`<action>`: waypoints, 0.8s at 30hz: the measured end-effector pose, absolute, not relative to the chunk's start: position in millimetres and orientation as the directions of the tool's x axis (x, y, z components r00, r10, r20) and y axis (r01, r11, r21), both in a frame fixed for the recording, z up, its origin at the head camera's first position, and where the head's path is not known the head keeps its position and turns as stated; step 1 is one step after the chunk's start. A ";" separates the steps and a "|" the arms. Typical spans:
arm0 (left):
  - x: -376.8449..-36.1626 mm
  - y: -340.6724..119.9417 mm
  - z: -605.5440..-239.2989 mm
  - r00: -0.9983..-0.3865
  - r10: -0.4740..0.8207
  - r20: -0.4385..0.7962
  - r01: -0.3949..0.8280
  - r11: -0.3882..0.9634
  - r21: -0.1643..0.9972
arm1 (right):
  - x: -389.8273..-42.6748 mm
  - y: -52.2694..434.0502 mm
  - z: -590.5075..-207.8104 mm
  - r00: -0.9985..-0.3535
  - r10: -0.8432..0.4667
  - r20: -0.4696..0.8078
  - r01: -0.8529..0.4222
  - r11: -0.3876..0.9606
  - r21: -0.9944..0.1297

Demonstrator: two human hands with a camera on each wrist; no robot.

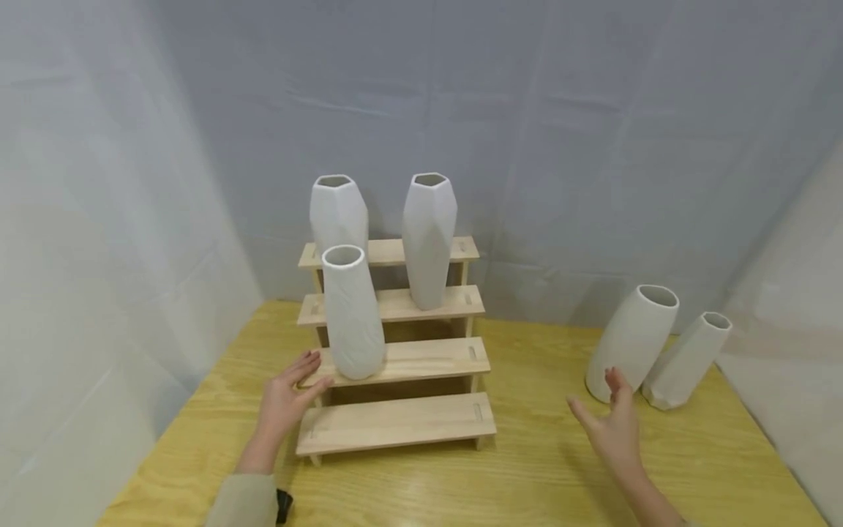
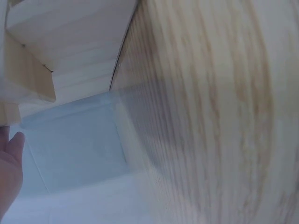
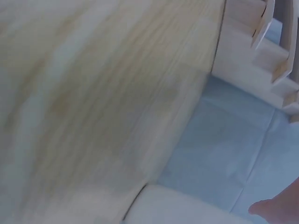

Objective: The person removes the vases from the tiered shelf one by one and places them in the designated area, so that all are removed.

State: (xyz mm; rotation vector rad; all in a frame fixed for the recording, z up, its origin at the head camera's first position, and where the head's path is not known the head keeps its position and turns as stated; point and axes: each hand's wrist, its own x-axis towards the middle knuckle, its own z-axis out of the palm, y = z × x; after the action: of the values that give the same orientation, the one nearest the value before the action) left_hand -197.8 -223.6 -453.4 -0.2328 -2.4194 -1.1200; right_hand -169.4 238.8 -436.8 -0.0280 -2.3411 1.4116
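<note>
1. Round vase [image 1: 353,318] standing upright on the second step from the bottom of the wooden riser [image 1: 395,423], left end, just beside the left hand [image 1: 285,401].
2. Left hand spread flat, fingers [image 1: 304,364] straight and fanned out, tips resting at the left edge of that same step, right next to the vase base. Holding nothing. Can't quite tell if a fingertip actually touches the vase.
3. Right hand [image 1: 615,428] hovering above the table [image 1: 540,468] with the palm turned sideways, fingers loose and mostly straight, thumb sticking out to the left. Empty too.
4. Nearest thing to the right hand: round white vase [image 1: 634,342] standing on the table just past the fingertips, looking tilted, with a faceted vase [image 1: 686,360] right beside it, the two about touching.
5. Higher up the riser: tall faceted vase [image 1: 429,238] on the third step, right side, and another faceted vase [image 1: 339,212] on the top step behind the round one.
6. Wrist views pretty blurry. Left wrist shows only fingertips [image 2: 11,154] at the edge, plus wood grain and the riser's underside; right wrist catches a bit of finger [image 3: 275,207] in the corner.
7. Grey cloth backdrop [image 1: 593,146] hanging all around the table.
</note>
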 end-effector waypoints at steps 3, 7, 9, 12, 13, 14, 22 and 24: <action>-197.7 -223.3 -453.5 -0.881 -0.038 0.472 0.337 0.651 0.680 | -174.2 226.3 -434.9 -0.925 0.174 0.337 -0.222 0.473 -0.853; -196.4 -222.7 -453.9 -0.877 -0.038 0.479 0.341 0.652 0.677 | -179.9 208.8 -430.4 -0.928 0.124 0.352 -0.269 0.429 -0.862; -195.6 -222.7 -454.5 -0.876 -0.039 0.480 0.341 0.654 0.675 | -181.5 199.2 -426.2 -0.927 0.095 0.363 -0.295 0.412 -0.862; -194.5 -223.1 -455.1 -0.877 -0.044 0.479 0.339 0.650 0.680 | -181.0 183.0 -415.3 -0.925 0.055 0.376 -0.325 0.399 -0.857; -194.5 -223.3 -454.9 -0.877 -0.046 0.478 0.338 0.648 0.682 | -182.1 177.9 -413.5 -0.923 0.047 0.381 -0.333 0.395 -0.856; -194.5 -223.6 -454.7 -0.877 -0.049 0.478 0.337 0.646 0.685 | -182.9 173.0 -411.8 -0.923 0.039 0.384 -0.339 0.393 -0.855; -194.8 -224.1 -450.7 -0.885 -0.036 0.464 0.330 0.652 0.682 | -176.4 133.6 -385.8 -0.894 0.004 0.447 -0.427 0.294 -0.855; -195.6 -223.8 -449.5 -0.889 -0.029 0.457 0.330 0.651 0.683 | -180.7 128.4 -389.4 -0.891 -0.001 0.453 -0.435 0.281 -0.855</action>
State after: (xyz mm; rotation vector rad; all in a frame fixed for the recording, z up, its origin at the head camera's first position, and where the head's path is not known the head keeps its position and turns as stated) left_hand -195.6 -223.8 -449.5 -0.2363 -2.4395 -1.1311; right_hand -180.7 128.4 -389.4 0.3950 -2.1922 1.6413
